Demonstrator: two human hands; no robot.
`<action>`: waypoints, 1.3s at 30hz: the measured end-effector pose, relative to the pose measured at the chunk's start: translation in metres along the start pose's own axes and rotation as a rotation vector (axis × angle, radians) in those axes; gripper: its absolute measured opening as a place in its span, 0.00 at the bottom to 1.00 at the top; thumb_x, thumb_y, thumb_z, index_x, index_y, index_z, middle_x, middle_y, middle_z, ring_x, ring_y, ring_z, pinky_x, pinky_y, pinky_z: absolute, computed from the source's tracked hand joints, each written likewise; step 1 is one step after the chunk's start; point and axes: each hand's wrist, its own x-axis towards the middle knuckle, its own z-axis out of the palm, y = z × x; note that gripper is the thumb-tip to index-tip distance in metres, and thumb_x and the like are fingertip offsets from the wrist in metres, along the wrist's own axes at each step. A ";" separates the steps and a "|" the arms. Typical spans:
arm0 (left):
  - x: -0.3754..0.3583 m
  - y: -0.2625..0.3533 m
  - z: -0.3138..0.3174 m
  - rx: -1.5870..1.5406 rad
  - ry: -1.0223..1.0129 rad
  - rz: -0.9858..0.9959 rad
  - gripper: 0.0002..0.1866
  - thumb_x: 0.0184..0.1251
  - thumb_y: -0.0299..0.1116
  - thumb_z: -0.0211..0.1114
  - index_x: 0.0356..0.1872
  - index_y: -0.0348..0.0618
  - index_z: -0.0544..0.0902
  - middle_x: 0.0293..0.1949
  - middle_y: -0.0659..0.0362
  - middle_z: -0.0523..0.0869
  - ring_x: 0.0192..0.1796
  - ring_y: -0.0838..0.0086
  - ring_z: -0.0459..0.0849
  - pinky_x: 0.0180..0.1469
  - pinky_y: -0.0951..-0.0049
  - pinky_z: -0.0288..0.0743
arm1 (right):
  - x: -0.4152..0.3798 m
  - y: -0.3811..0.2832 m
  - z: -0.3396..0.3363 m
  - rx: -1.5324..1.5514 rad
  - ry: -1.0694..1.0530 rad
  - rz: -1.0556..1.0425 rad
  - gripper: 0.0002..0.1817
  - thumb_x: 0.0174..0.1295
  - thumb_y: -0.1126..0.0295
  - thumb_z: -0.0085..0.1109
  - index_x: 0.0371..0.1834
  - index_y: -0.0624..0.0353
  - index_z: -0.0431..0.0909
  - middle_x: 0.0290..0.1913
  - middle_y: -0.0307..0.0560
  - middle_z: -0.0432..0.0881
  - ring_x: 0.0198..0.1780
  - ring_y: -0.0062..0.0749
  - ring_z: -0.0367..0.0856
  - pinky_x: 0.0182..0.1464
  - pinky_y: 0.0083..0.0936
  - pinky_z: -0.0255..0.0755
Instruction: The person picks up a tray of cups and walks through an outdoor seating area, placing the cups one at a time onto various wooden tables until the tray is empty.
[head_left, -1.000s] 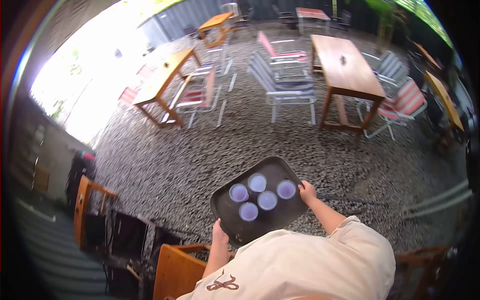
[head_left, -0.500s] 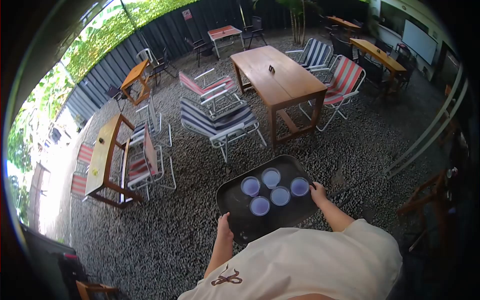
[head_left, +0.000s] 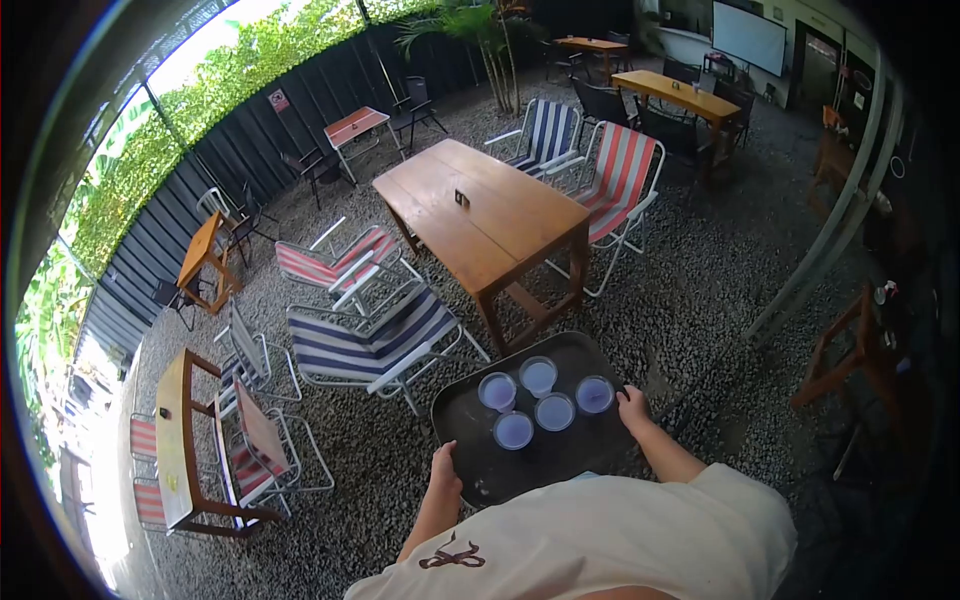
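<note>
A dark serving tray [head_left: 600, 455] is held level in front of my body by both hands. My left hand [head_left: 446, 470] grips its near left edge, thumb on top and fingers hidden underneath. At the right edge, my right hand [head_left: 631, 408] is closed round the rim. Several clear cups of pale purple drink stand on the tray, among them a back cup [head_left: 538, 376], a right cup [head_left: 595, 394] and a front cup [head_left: 513, 431]. They stand upright, grouped toward the tray's far half, and neither hand touches them.
Beyond the tray stands a large wooden table [head_left: 500, 215] with a small dark number stand [head_left: 462, 199]. Striped folding chairs, one blue-and-white [head_left: 375, 340] and one red-and-white [head_left: 620, 180], surround it. Left is a narrow wooden table [head_left: 178, 440]. Gravel [head_left: 350, 520] covers the ground.
The view has turned to the right and moved forward; the large table and chairs now appear further left and closer. The tray, cups and both hands keep nearly the same arrangement.
</note>
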 end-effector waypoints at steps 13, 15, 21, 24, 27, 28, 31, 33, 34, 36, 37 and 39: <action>0.136 0.074 0.116 -0.016 -0.068 0.031 0.10 0.51 0.30 0.52 0.34 0.36 0.74 0.33 0.55 0.79 0.37 0.66 0.77 0.45 0.68 0.69 | 0.189 -0.076 0.011 -0.075 -0.005 0.070 0.18 0.52 0.66 0.52 0.43 0.65 0.71 0.43 0.59 0.74 0.46 0.49 0.71 0.48 0.32 0.65; 0.165 0.095 0.128 0.005 -0.099 -0.003 0.10 0.51 0.30 0.52 0.34 0.36 0.74 0.32 0.56 0.79 0.37 0.67 0.77 0.45 0.68 0.69 | 0.218 -0.075 0.031 -0.074 0.041 0.004 0.16 0.52 0.67 0.51 0.42 0.65 0.72 0.41 0.59 0.75 0.44 0.48 0.72 0.46 0.32 0.65; 0.249 0.160 0.164 0.086 -0.048 -0.008 0.09 0.51 0.32 0.53 0.31 0.38 0.75 0.31 0.56 0.79 0.35 0.69 0.77 0.42 0.71 0.69 | 0.270 -0.091 0.083 0.078 0.098 -0.003 0.10 0.51 0.69 0.49 0.33 0.64 0.74 0.31 0.55 0.77 0.36 0.46 0.75 0.37 0.31 0.66; 0.283 0.188 0.189 0.112 -0.065 -0.010 0.10 0.51 0.33 0.53 0.30 0.38 0.75 0.30 0.56 0.79 0.35 0.68 0.77 0.42 0.71 0.69 | 0.303 -0.103 0.098 0.045 0.109 0.043 0.10 0.51 0.68 0.50 0.34 0.61 0.74 0.31 0.53 0.77 0.35 0.47 0.75 0.36 0.31 0.67; 0.315 0.201 0.210 0.082 -0.084 -0.033 0.11 0.52 0.33 0.51 0.32 0.37 0.75 0.31 0.55 0.79 0.35 0.68 0.77 0.43 0.71 0.68 | 0.338 -0.111 0.110 -0.003 0.135 0.065 0.11 0.51 0.66 0.50 0.35 0.60 0.75 0.32 0.54 0.77 0.37 0.47 0.75 0.37 0.32 0.67; 0.324 0.202 0.216 0.081 -0.077 -0.043 0.11 0.53 0.33 0.51 0.32 0.37 0.75 0.32 0.55 0.79 0.36 0.68 0.77 0.44 0.71 0.68 | 0.349 -0.116 0.111 -0.013 0.134 0.082 0.12 0.51 0.66 0.50 0.35 0.60 0.75 0.33 0.54 0.77 0.37 0.47 0.75 0.37 0.32 0.67; 0.350 0.211 0.239 0.069 -0.062 -0.046 0.12 0.54 0.34 0.50 0.34 0.36 0.75 0.34 0.54 0.79 0.38 0.66 0.77 0.46 0.70 0.67 | 0.385 -0.129 0.116 -0.040 0.137 0.098 0.14 0.50 0.65 0.51 0.37 0.62 0.74 0.35 0.55 0.77 0.40 0.47 0.74 0.40 0.33 0.67; 0.380 0.206 0.245 0.041 -0.059 -0.023 0.13 0.55 0.35 0.49 0.36 0.36 0.74 0.36 0.52 0.79 0.39 0.65 0.77 0.48 0.69 0.67 | 0.419 -0.120 0.130 -0.012 0.142 0.071 0.14 0.50 0.66 0.52 0.37 0.63 0.74 0.35 0.55 0.77 0.40 0.47 0.74 0.41 0.33 0.67; 0.399 0.204 0.249 0.041 -0.034 -0.010 0.14 0.56 0.35 0.48 0.37 0.36 0.74 0.37 0.52 0.78 0.40 0.65 0.76 0.49 0.68 0.66 | 0.435 -0.113 0.136 0.000 0.137 0.058 0.14 0.50 0.66 0.52 0.37 0.63 0.74 0.35 0.55 0.77 0.40 0.47 0.74 0.42 0.32 0.67; 0.425 0.190 0.251 0.029 0.033 0.008 0.15 0.56 0.36 0.48 0.38 0.36 0.73 0.39 0.52 0.78 0.42 0.64 0.76 0.50 0.67 0.66 | 0.459 -0.110 0.145 0.011 0.092 0.062 0.14 0.50 0.66 0.53 0.38 0.62 0.74 0.36 0.55 0.77 0.41 0.47 0.74 0.42 0.32 0.67; 0.429 0.183 0.251 0.018 0.039 -0.018 0.15 0.57 0.36 0.48 0.39 0.36 0.73 0.40 0.52 0.78 0.43 0.64 0.76 0.51 0.67 0.65 | 0.477 -0.099 0.156 0.008 0.081 0.037 0.14 0.50 0.66 0.53 0.38 0.62 0.74 0.37 0.56 0.76 0.41 0.47 0.74 0.43 0.32 0.67; 0.441 0.180 0.276 -0.021 0.016 -0.041 0.16 0.57 0.37 0.48 0.40 0.37 0.73 0.41 0.52 0.77 0.45 0.64 0.75 0.51 0.67 0.65 | 0.527 -0.093 0.162 -0.008 0.074 -0.017 0.14 0.50 0.66 0.52 0.38 0.62 0.74 0.37 0.56 0.76 0.41 0.47 0.74 0.43 0.32 0.67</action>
